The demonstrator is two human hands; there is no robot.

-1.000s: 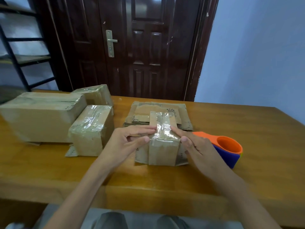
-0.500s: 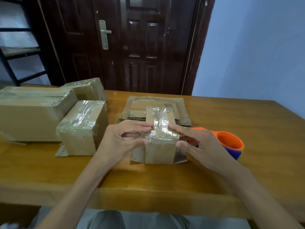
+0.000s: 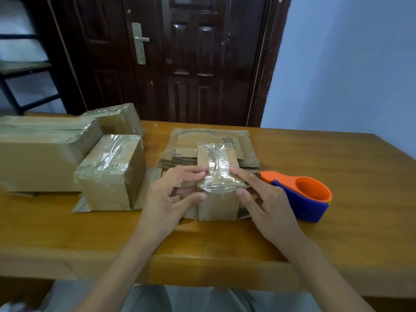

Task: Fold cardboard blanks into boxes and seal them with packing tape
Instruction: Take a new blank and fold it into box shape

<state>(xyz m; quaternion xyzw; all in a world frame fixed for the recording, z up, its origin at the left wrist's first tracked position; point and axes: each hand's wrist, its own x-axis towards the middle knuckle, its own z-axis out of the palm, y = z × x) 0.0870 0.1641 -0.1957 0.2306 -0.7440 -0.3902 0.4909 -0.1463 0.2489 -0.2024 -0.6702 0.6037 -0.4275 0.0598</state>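
Observation:
A small cardboard box [image 3: 218, 204] stands at the table's middle front, with wrinkled clear packing tape [image 3: 219, 170] running over its top and down the near edge. My left hand [image 3: 167, 199] pinches its upper left corner, forefinger on top and thumb on the front face. My right hand [image 3: 262, 202] grips the upper right corner the same way. Side flaps stick out low on both sides of the box. Behind it lies a stack of flat cardboard blanks [image 3: 210, 137]. An orange and blue tape dispenser [image 3: 309, 199] sits just right of my right hand.
On the left stand a taped box [image 3: 112, 174], a second taped box [image 3: 117, 119] behind it, and a long large box [image 3: 38, 154]. The wooden table [image 3: 349, 199] ends near my lap. A dark door and a black shelf frame stand beyond.
Both hands stay on the small box. My right thumb and forefinger have shifted onto its taped near corner. The view has swung a little.

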